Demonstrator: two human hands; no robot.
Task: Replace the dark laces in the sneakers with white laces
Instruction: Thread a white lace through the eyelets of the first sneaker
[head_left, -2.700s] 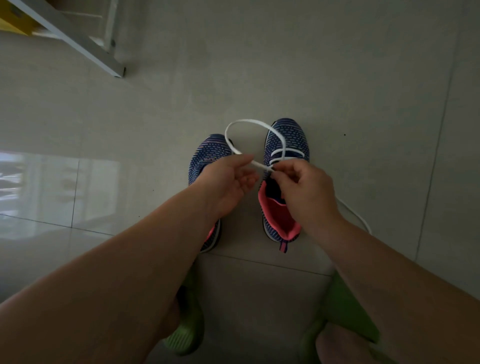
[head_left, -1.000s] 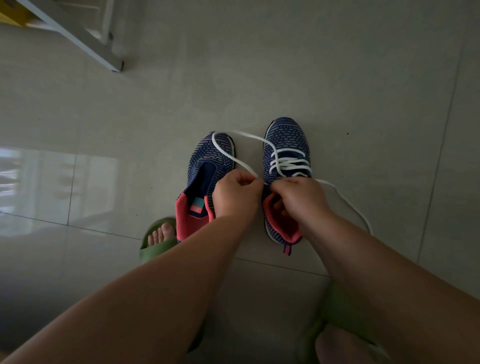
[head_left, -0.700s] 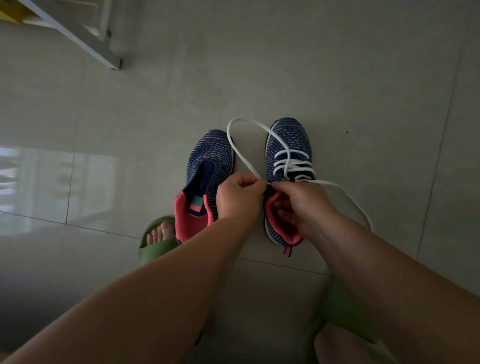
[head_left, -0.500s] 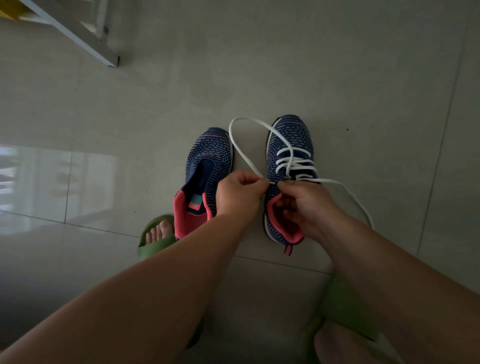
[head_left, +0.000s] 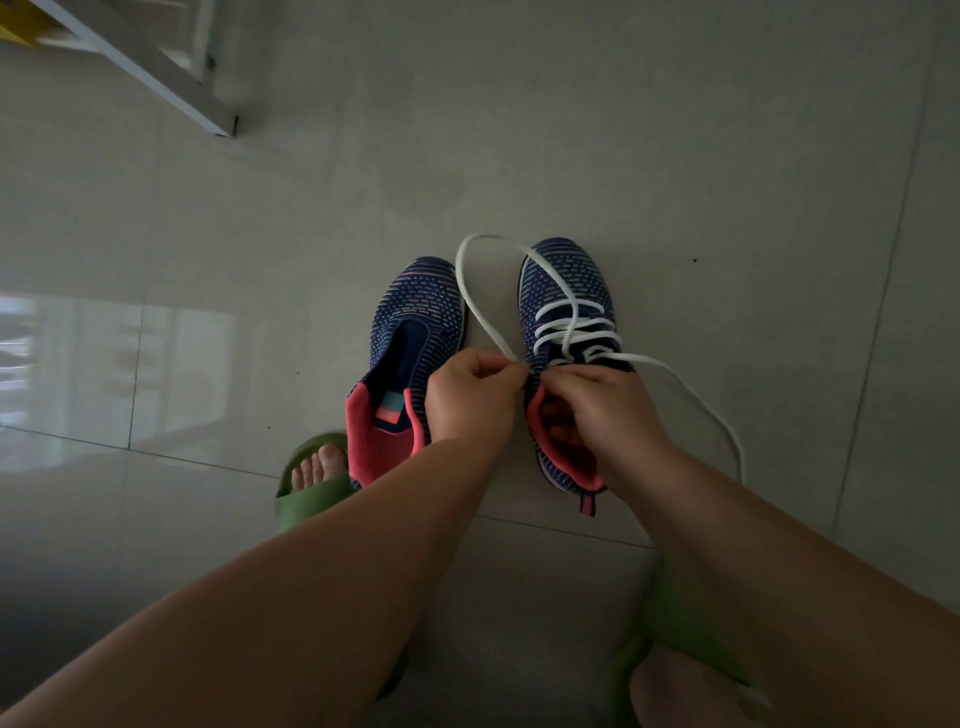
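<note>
The left hand pinched one run of the white lace between curled fingers, beside the collar of the right sneaker. The right hand was curled at the same collar, gripping the lace's other run, which trailed off rightward over the tiled floor. Several white crossings already spanned that sneaker. The left sneaker, just beside it, carried no lace; its insole label was illegible. A green slipper lay nearer.
</note>
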